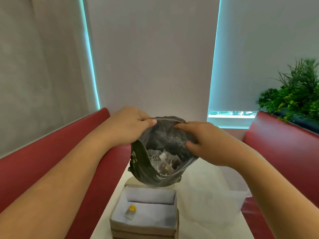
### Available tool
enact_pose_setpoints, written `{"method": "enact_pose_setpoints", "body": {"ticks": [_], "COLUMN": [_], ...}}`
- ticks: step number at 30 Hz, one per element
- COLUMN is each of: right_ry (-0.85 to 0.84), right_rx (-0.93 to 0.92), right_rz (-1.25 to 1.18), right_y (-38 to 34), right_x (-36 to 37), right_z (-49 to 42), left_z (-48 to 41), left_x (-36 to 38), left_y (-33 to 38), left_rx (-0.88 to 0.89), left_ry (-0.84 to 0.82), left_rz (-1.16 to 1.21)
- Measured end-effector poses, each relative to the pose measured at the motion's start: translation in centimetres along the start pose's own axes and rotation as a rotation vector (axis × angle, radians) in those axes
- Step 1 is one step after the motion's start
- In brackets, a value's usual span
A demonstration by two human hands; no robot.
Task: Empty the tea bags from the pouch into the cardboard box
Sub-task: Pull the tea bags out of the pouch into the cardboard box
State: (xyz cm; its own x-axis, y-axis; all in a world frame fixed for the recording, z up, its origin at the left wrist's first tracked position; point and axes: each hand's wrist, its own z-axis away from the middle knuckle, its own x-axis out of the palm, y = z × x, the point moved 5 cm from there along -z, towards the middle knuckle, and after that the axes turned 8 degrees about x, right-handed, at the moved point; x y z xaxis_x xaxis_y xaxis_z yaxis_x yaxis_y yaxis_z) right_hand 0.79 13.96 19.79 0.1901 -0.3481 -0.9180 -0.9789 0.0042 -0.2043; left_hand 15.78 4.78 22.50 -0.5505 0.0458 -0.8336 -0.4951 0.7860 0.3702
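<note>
A dark foil pouch (pixel 165 140) with a green printed outside hangs tilted in the air, its wide mouth turned down toward me. Several tea bags (pixel 164 161) lie inside near the mouth. My left hand (pixel 128 125) pinches the pouch's upper left rim. My right hand (pixel 205 142) grips the upper right side, fingers curled into the foil. Directly below stands an open cardboard box (pixel 145 225) with a pale lining. One tea bag with a yellow tag (pixel 130 212) lies on the box floor at the left.
The box sits on a narrow white table (pixel 207 195). Red bench seats (pixel 43 163) run along both sides. A clear plastic container (pixel 238 199) stands at the table's right edge. A green plant (pixel 296 97) rises behind the right bench.
</note>
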Motion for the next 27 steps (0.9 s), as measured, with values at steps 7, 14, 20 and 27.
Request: {"method": "enact_pose_setpoints", "body": {"ticks": [7,14,20,27], "right_ry": [-0.045,0.038,-0.036,-0.128], "right_rx": [0.038,0.066,0.107,0.183], "right_rz": [-0.189,-0.256,-0.316,-0.331], "right_y": [-1.4,-0.2,2.8,6.1], "right_x": [4.7,10.1,17.6,26.5], "right_z": [-4.9,-9.2,-11.6,-13.3], "left_z": [-2.4,-4.8,-6.1,-6.3], "left_x": [0.9,4.0,10.2,17.8], "left_y": [-6.5,-11.9,-17.2,-23.4], "left_rx": [0.043,0.052,-0.007,-0.077], "left_ry": [0.042,0.146,0.129,0.080], "left_rz": [0.009,-0.016,0.033,0.016]}}
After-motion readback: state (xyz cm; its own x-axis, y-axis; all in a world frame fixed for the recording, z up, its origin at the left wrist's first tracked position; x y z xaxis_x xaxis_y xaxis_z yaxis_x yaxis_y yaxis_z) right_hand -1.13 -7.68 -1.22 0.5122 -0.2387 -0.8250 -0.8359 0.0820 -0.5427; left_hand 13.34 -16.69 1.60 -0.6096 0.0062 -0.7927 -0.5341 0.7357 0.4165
